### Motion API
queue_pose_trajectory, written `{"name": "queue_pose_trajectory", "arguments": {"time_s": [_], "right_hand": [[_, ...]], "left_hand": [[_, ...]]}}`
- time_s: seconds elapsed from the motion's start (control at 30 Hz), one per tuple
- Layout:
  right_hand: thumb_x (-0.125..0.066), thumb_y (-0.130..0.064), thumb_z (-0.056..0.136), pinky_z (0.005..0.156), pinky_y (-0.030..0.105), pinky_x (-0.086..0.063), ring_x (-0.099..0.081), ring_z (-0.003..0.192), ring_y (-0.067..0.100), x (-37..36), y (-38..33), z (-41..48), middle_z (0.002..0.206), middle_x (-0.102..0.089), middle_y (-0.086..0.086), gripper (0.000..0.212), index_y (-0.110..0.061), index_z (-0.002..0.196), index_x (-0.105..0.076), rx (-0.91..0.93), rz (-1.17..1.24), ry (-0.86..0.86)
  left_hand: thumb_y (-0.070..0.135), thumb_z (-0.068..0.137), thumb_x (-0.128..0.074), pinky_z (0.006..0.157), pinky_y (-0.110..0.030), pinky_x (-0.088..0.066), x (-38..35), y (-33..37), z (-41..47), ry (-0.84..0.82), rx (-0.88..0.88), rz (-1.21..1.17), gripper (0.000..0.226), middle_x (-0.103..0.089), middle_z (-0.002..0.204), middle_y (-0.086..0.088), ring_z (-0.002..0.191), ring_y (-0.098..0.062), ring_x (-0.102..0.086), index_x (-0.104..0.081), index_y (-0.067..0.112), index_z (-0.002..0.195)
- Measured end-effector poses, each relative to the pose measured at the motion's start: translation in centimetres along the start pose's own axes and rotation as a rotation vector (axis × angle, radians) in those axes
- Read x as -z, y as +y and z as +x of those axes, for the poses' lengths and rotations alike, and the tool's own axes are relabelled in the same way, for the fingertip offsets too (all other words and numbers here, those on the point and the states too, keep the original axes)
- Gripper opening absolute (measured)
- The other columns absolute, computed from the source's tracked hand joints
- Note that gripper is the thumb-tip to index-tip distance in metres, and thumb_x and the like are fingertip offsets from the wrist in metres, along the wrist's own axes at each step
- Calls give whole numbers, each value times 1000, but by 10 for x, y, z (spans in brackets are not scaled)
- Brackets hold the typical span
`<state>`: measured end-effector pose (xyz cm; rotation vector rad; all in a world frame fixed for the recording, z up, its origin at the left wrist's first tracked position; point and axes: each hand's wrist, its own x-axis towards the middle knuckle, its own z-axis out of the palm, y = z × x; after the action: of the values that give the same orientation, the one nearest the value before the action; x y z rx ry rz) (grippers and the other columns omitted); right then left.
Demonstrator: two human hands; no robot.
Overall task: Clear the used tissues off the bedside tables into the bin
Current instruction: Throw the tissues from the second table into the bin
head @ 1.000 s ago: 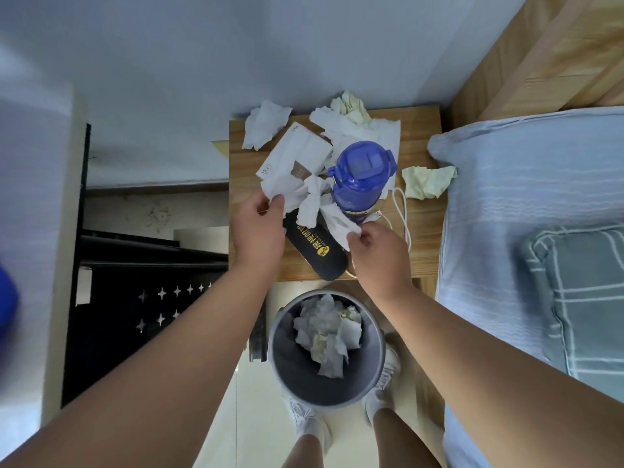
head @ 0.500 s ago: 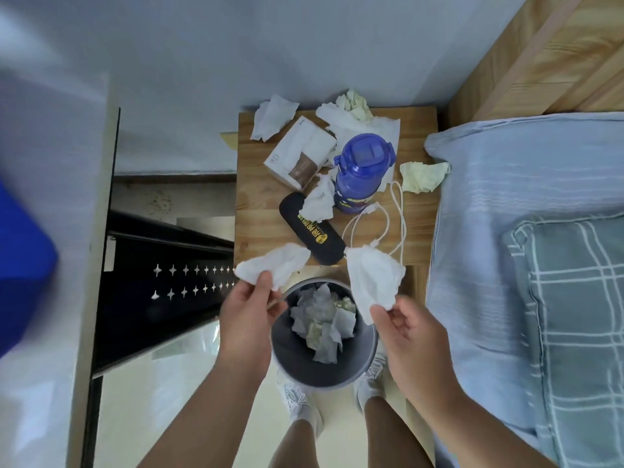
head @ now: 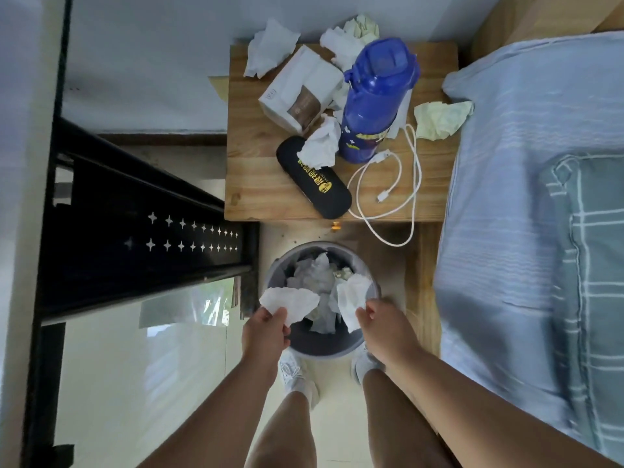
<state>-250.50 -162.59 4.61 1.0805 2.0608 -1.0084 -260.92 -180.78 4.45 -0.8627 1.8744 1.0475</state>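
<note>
A white tissue (head: 291,304) is pinched in the left hand (head: 266,329) and another (head: 352,298) in the right hand (head: 385,324), both directly over the bin (head: 320,346) (already part-filled); further crumpled tissues (head: 319,146) lie beyond, on the bedside table (head: 256,184).

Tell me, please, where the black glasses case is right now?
The black glasses case lies mid-table on the bedside table, partly under a crumpled tissue, left of the blue bottle.
</note>
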Motion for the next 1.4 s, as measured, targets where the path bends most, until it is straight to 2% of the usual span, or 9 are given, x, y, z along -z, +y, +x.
{"name": "queue_pose_trajectory", "arguments": {"time_s": [0.1,0.3,0.47,0.67,0.83,0.97,1.1,1.2,1.4], "right_hand": [[-51,-39,104,95,37,-50,-65,117,33,-5,1,12,126,-67,12,43,-10,136,-56,-154,88,-170],[-54,-32,104,94,34,-49,-65,117,30,12,3,2,126,-69,10,36,-12,133,-63,-133,121,-165],[-48,-24,105,80,33,-53,-70,86,16,70,-13,-19,93,-75,-5,21,-29,100,-68,-15,283,1],[-60,-27,99,72,27,-51,-68,76,4,155,-49,-21,75,-72,-16,16,-36,96,-72,180,355,348],[-64,-15,96,88,42,-55,-68,102,28,222,-90,23,112,-71,6,28,-15,123,-70,322,119,624],[-65,-22,96,101,49,-51,-54,132,38,250,-109,66,152,-50,15,54,-14,147,-52,319,-148,591],[-67,-32,95,105,52,-49,-43,144,42,256,-113,94,171,-21,11,73,-23,158,-32,221,-314,522],[-69,-34,94,100,51,-54,-46,142,44,255,-110,109,169,-20,15,76,-24,158,-29,195,-406,512],[-71,-35,93,82,42,-55,-64,114,41,255,-106,124,134,-55,22,56,-16,141,-48,204,-427,506]], "left_hand": [[13,100,-65,63,-33,-57,-9,-4,11,-19,77,10,23,-66,84,-8,71,-20,-64,-61,11,123],[11,102,-59,62,-32,-52,-16,-6,5,-1,127,-152,44,-65,90,-2,72,-20,-61,-55,19,145],[20,101,-59,75,-40,-59,-18,31,-25,11,-201,19,24,-73,95,3,83,-19,-71,-68,31,120],[34,100,-65,90,-35,-53,-28,128,-48,19,-688,252,18,-69,112,14,98,-6,-66,-62,49,108],[37,93,-74,97,-28,-40,-44,209,-46,164,-996,481,44,-56,131,12,125,-11,-53,-60,34,135],[30,94,-73,102,-40,-50,-63,239,-41,129,-1080,549,50,-57,137,2,130,-23,-53,-58,33,141],[31,90,-77,97,-32,-44,-82,249,-32,116,-1125,680,59,-58,141,0,131,-23,-51,-58,27,146],[34,89,-76,90,-40,-55,-87,250,-23,121,-1146,747,54,-59,137,0,125,-25,-58,-61,25,140],[11,90,-68,82,-36,-52,-89,255,-7,109,-1149,724,49,-65,133,-6,114,-30,-65,-64,21,138]]}}
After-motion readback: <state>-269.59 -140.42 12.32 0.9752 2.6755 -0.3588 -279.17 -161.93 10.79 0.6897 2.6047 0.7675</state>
